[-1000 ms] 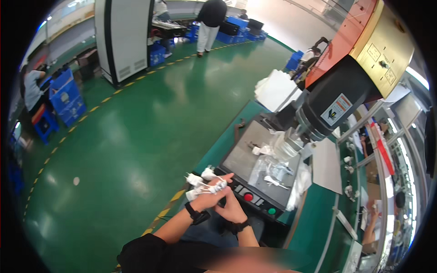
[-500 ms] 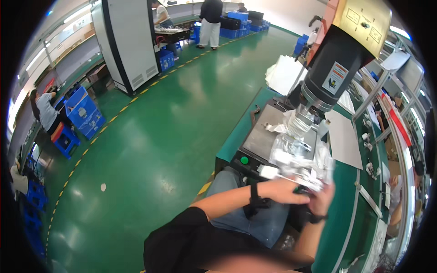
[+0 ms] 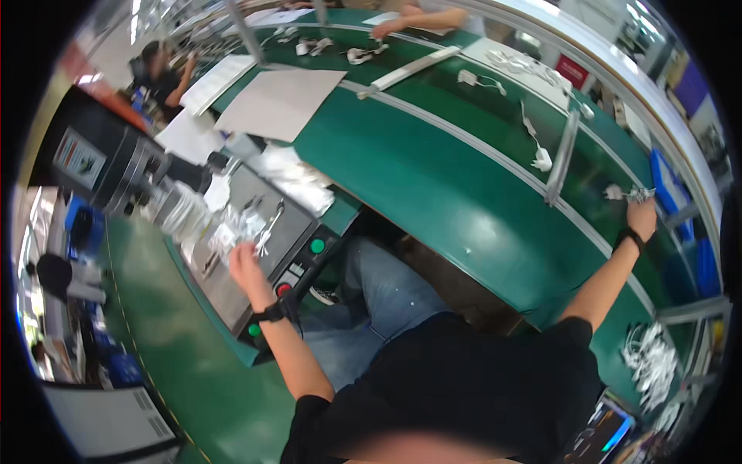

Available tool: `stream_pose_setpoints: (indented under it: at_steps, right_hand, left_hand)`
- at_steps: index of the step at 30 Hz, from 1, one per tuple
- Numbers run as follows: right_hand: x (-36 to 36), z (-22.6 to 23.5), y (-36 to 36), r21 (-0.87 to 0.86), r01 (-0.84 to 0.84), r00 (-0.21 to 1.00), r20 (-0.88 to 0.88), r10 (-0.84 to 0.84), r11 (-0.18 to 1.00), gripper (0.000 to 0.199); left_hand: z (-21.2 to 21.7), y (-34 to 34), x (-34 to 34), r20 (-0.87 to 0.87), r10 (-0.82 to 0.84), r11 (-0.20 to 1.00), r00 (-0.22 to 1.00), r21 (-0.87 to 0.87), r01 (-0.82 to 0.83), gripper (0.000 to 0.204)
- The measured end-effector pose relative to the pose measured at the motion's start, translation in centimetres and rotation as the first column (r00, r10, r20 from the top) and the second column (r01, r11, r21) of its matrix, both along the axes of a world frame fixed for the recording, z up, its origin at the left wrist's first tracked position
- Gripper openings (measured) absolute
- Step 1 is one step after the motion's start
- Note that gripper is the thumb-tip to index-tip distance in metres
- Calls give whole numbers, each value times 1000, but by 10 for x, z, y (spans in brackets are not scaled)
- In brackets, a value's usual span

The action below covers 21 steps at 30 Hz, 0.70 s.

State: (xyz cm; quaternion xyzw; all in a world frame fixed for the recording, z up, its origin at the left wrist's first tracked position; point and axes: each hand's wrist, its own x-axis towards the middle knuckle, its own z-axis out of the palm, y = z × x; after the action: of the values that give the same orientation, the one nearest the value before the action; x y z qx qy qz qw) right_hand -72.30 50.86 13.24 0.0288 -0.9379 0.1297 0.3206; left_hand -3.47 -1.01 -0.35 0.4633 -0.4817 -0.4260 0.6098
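Note:
My left hand (image 3: pixel 247 267) is over the front of a bench press's grey bed, fingers loosely bent and nothing visible held in them. Close to its fingertips lie a clear fixture (image 3: pixel 219 237) and white cable ends (image 3: pixel 264 241). Far out to the right, my right hand (image 3: pixel 642 220) has its fingers closed on the bundled cable of a white power adapter (image 3: pixel 614 192), above the green conveyor. The finger details there are small. Above the bed stands the black press head (image 3: pixel 104 158), and clear plastic bags (image 3: pixel 297 182) lie on the bed's far right side.
Green buttons (image 3: pixel 318 246) and a red button (image 3: pixel 284 290) line the press's front. Several white adapters, one a plug (image 3: pixel 542 160), are spaced along the conveyor behind a metal rail (image 3: pixel 495 158). A cable heap (image 3: pixel 651 359) lies at lower right. Another person's hand (image 3: pixel 389 28) reaches in opposite.
The view has swung to the right. My hands, together at a white bagged item before, are now apart: the left over the press bed, the right stretched out to an adapter on the conveyor.

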Motion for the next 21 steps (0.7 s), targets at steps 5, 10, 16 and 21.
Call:
stream_pose_setpoints:
  at_steps: [5, 10, 16, 21]
  right_hand:
    - [44, 27, -81, 157, -13, 974, 225, -23, 988, 51]
    - [24, 0, -218, 160, -598, 694, 594, 407, 786, 51]
    - [-13, -76, -247, 288, -712, 613, 700, 366, 640, 43]
    - [72, -47, -260, -793, -562, 37, 260, 965, 236, 41]
  left_hand:
    - [-20, -7, 33, -57, -40, 993, 998, 112, 46, 15]
    - [-26, -3, 45, 22, 17, 993, 1000, 113, -19, 23]
    - [14, 4, 35, -248, -57, 956, 967, 265, 124, 23]
    - [-6, -14, 56, -807, -192, 894, 559, 92, 439, 14]
